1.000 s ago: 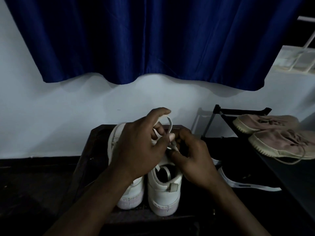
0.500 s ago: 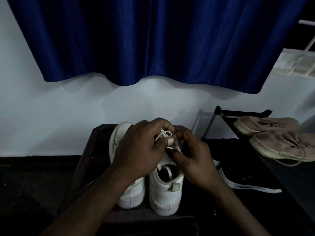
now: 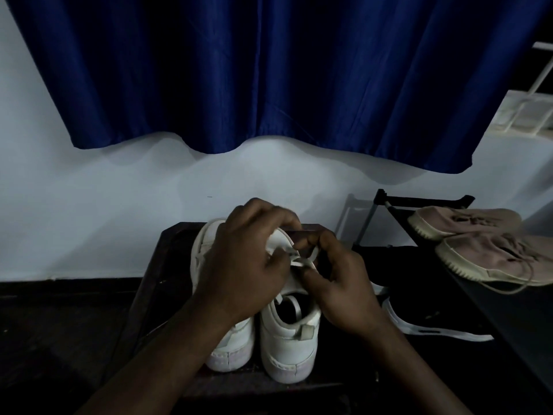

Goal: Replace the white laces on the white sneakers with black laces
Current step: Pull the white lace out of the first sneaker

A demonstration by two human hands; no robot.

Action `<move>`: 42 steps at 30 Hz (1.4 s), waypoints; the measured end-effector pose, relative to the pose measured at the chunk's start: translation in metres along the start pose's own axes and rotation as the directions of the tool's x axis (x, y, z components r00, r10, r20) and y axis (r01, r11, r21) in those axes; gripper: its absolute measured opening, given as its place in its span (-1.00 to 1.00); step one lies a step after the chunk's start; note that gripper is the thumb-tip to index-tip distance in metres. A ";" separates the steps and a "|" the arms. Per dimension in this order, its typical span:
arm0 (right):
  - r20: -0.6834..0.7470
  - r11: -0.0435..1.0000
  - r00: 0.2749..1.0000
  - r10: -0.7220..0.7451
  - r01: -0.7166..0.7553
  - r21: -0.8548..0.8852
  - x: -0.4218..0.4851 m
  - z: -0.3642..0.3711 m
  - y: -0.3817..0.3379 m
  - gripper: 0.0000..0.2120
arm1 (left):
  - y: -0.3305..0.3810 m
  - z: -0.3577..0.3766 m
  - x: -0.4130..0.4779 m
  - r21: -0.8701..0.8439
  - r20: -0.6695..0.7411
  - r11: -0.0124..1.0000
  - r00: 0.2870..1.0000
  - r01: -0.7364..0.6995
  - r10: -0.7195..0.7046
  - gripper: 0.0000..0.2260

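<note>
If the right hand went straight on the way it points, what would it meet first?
Likely the left hand: the right hand points left and away, pinching the white lace just beside it. Depth is unclear.

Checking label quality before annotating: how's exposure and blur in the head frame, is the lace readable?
Head view: dim overall, the dark stand and floor merge into black. Head view: white sneakers and wall are brightest, no glare. Head view: fingers of the left hand are motion-smeared; the white lace by the right hand is soft but traceable.
</note>
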State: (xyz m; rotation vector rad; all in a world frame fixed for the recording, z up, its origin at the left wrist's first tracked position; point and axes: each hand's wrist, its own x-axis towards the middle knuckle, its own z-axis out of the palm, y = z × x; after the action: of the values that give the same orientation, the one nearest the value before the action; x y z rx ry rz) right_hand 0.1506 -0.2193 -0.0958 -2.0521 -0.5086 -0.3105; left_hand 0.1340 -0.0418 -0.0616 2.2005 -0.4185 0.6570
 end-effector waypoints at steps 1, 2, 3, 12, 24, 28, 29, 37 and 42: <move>-0.004 1.000 1.000 -0.003 0.002 -0.005 0.000 0.000 0.000 -0.73 | 0.000 0.000 -0.001 0.034 0.044 0.999 0.999 -0.019 0.018 -0.75; -0.011 1.000 1.000 -0.003 0.003 -0.006 0.000 0.000 -0.001 -0.73 | 0.000 0.000 -0.001 0.076 0.082 0.996 0.996 -0.038 0.031 -0.79; -0.016 1.000 1.000 -0.001 0.001 -0.001 -0.001 0.000 -0.001 -0.74 | -0.001 0.001 -0.002 0.119 0.116 0.992 0.993 -0.049 0.035 -0.83; -0.051 1.000 0.999 0.011 -0.011 0.000 -0.001 -0.002 -0.002 -0.65 | -0.001 0.005 -0.003 0.302 0.150 0.951 0.988 -0.071 0.026 -0.94; -0.055 1.000 0.998 0.014 -0.015 -0.001 0.000 0.000 0.001 -0.73 | 0.003 0.001 -0.005 0.166 -0.227 0.986 0.973 -0.011 0.050 -0.94; -0.059 1.000 0.998 0.018 -0.018 0.000 0.000 0.001 0.002 -0.78 | 0.001 -0.003 -0.004 0.043 -0.412 0.996 0.909 0.082 -0.057 -0.90; -0.060 1.000 0.998 0.020 -0.020 -0.005 -0.001 0.000 0.002 -0.80 | 0.001 -0.005 -0.004 -0.020 -0.473 0.991 0.872 0.132 -0.126 -0.89; -0.034 1.000 0.999 -0.016 0.016 0.011 -0.001 -0.001 0.000 -0.79 | 0.004 -0.007 -0.001 -0.115 -0.420 0.982 0.888 0.152 -0.187 -0.81; 0.037 0.998 0.997 -0.064 0.064 -0.003 0.001 -0.004 -0.005 -0.73 | 0.002 -0.013 -0.002 -0.023 -0.305 0.990 0.943 0.137 -0.137 -0.74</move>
State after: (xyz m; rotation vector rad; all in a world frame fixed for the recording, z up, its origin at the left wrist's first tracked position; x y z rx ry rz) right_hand 0.1492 -0.2201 -0.0895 -2.0516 -0.5973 -0.3122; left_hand 0.1272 -0.0329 -0.0544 2.0588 -0.1041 0.9023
